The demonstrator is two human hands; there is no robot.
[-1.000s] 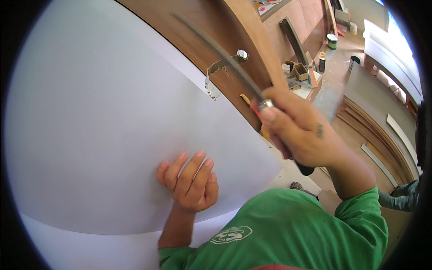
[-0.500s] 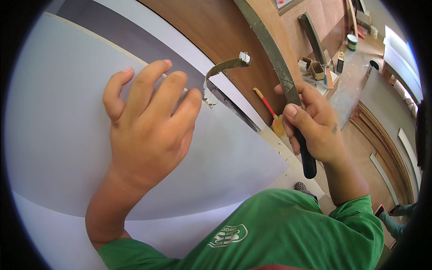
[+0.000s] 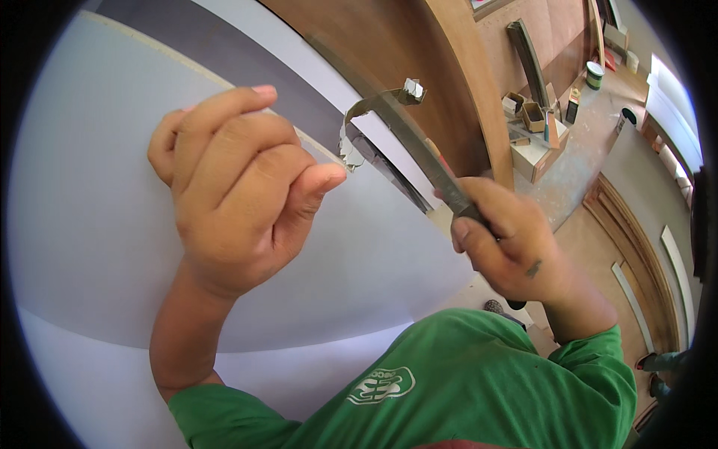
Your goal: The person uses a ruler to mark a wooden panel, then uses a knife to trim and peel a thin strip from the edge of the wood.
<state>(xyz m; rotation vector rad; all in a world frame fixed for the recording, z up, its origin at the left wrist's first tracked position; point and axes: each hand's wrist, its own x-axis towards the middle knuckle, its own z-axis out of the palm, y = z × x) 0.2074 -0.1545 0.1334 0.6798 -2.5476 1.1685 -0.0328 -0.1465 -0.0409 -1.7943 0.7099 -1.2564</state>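
My right hand (image 3: 508,239) is closed round the dark handle of a long, flat metal file (image 3: 422,153). Its blade slants up to the left and is slightly blurred. At its far end the file overlaps a bent olive strip (image 3: 361,109) with torn white ends; I cannot tell whether they touch. This strip stands up by the edge of a large pale grey panel (image 3: 359,254). Over the panel hangs my left hand (image 3: 235,187), its fingers curled loosely together and nothing visible in them. The thumb points right, toward the strip, and some fingertips are hidden.
A curved brown wooden panel (image 3: 479,97) stands beyond the file. Small open boxes (image 3: 533,117) and a green-and-white tin (image 3: 594,75) sit at the back right. Curved wooden mouldings (image 3: 636,254) lie on the right. Another person's feet (image 3: 658,385) show at lower right.
My right hand has moved down and slightly left, and the file now reaches the bent strip. My left hand's spread fingers have curled in.
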